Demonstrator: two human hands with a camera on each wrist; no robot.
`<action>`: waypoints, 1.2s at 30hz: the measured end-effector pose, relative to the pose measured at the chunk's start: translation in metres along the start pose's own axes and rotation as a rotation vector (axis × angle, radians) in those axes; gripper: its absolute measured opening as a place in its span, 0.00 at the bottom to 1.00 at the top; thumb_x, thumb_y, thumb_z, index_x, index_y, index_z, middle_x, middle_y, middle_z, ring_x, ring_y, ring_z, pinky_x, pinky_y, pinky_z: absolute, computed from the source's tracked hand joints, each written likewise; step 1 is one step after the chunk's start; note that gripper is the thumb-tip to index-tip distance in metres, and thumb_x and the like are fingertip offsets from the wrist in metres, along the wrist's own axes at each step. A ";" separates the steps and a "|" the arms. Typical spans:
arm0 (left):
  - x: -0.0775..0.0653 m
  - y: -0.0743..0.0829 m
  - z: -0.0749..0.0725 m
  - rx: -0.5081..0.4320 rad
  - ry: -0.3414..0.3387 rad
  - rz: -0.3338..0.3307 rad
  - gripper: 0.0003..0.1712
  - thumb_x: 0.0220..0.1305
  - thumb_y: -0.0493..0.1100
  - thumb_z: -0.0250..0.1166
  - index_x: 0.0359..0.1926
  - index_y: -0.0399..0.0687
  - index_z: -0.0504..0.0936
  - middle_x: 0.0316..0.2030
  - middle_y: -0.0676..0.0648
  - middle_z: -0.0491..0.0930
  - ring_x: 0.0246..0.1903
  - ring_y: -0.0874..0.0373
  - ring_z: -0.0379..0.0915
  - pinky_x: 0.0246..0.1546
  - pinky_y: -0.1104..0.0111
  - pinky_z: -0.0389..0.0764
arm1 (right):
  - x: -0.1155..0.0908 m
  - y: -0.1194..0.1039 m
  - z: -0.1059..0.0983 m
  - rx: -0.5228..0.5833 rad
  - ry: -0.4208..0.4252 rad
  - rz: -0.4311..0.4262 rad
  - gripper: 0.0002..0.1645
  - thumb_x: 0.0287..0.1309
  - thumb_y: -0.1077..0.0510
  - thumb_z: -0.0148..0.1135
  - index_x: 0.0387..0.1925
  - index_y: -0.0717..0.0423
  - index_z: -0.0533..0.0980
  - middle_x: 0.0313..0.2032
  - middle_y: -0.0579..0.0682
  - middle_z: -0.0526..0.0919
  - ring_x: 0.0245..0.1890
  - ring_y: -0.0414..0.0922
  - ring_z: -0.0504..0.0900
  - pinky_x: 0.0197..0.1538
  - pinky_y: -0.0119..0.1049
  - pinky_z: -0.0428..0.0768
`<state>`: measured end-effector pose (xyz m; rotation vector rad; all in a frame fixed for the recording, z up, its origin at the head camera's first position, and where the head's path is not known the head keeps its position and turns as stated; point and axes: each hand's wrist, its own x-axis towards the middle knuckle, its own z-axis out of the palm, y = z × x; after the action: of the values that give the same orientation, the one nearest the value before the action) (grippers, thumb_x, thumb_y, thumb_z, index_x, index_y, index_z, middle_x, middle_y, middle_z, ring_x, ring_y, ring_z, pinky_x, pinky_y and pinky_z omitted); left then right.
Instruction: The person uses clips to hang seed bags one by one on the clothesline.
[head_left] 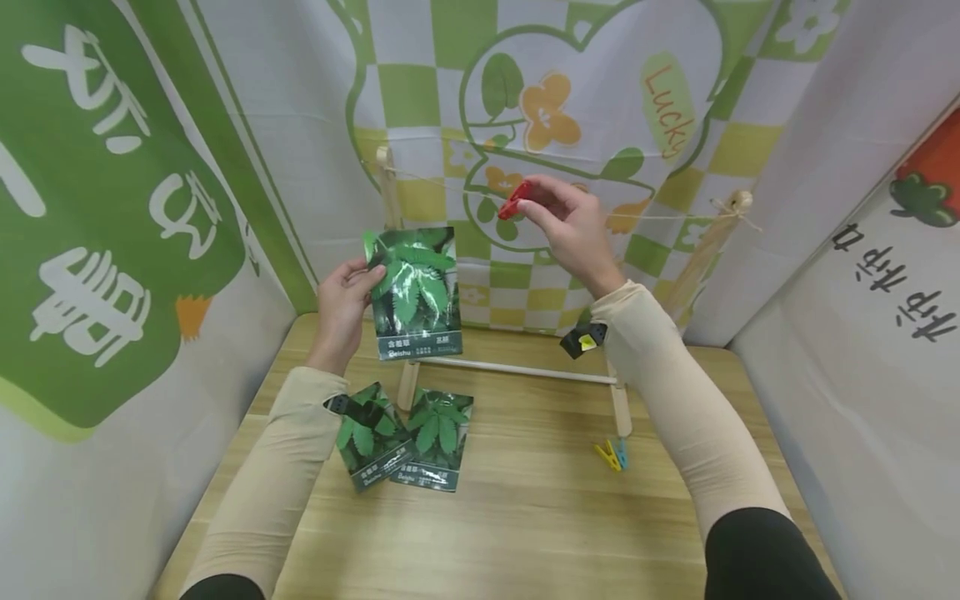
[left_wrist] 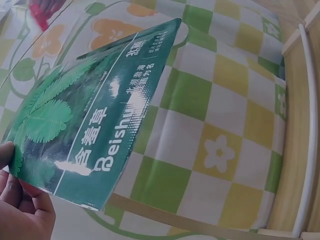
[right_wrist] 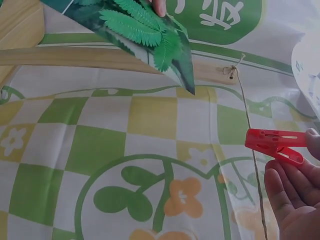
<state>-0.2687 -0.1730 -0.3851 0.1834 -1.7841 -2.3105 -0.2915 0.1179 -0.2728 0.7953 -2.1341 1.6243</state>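
My left hand [head_left: 347, 304] pinches a green seed packet [head_left: 416, 292] by its left edge, thumb on the front, holding it upright below the string [head_left: 431, 178]. The packet's face shows fern-like leaves and a dark lower band with white print. Between the thumb and fingertips of my right hand [head_left: 573, 225] is a red clothespin [right_wrist: 277, 144]. Its tip overlaps the string in the right wrist view; whether it bites on the string I cannot tell. The packet hangs apart from the clothespin, to its left. Two like packets [head_left: 438, 433] lie overlapping on the table, below my left hand.
Two wooden posts [head_left: 701, 258] carry the string, with a white rod [head_left: 517, 369] across their lower part. A yellow clothespin [head_left: 606, 456] and a blue clothespin [head_left: 622, 454] lie on the wooden table [head_left: 540, 517]. A checked cloth [head_left: 408, 96] hangs behind.
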 end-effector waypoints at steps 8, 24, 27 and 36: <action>0.002 0.001 0.006 0.022 -0.032 0.009 0.10 0.61 0.41 0.69 0.39 0.48 0.76 0.32 0.56 0.84 0.31 0.67 0.79 0.35 0.78 0.79 | 0.024 -0.010 0.018 -0.052 0.008 -0.026 0.16 0.64 0.63 0.60 0.51 0.68 0.78 0.43 0.61 0.85 0.41 0.43 0.84 0.51 0.31 0.82; 0.017 0.004 0.029 0.061 -0.031 0.054 0.07 0.61 0.42 0.69 0.38 0.55 0.79 0.29 0.62 0.84 0.35 0.68 0.76 0.36 0.76 0.73 | 0.059 -0.018 0.050 -0.266 0.013 -0.061 0.11 0.65 0.59 0.60 0.39 0.62 0.84 0.38 0.56 0.88 0.28 0.37 0.74 0.33 0.24 0.68; 0.020 0.004 0.032 0.042 -0.032 0.067 0.06 0.61 0.42 0.69 0.37 0.55 0.80 0.29 0.62 0.84 0.35 0.67 0.77 0.36 0.76 0.73 | 0.064 -0.017 0.056 -0.301 -0.020 -0.057 0.11 0.65 0.58 0.60 0.41 0.60 0.85 0.40 0.54 0.89 0.27 0.38 0.73 0.33 0.24 0.68; 0.024 0.002 0.038 -0.001 -0.026 0.098 0.07 0.61 0.38 0.69 0.33 0.59 0.83 0.27 0.63 0.84 0.32 0.69 0.76 0.32 0.77 0.72 | 0.067 -0.018 0.063 -0.411 -0.157 0.015 0.12 0.67 0.56 0.58 0.41 0.54 0.86 0.40 0.50 0.89 0.23 0.43 0.64 0.36 0.27 0.68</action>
<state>-0.3004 -0.1437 -0.3729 0.0638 -1.7626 -2.2557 -0.3284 0.0391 -0.2385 0.7920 -2.4714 1.0970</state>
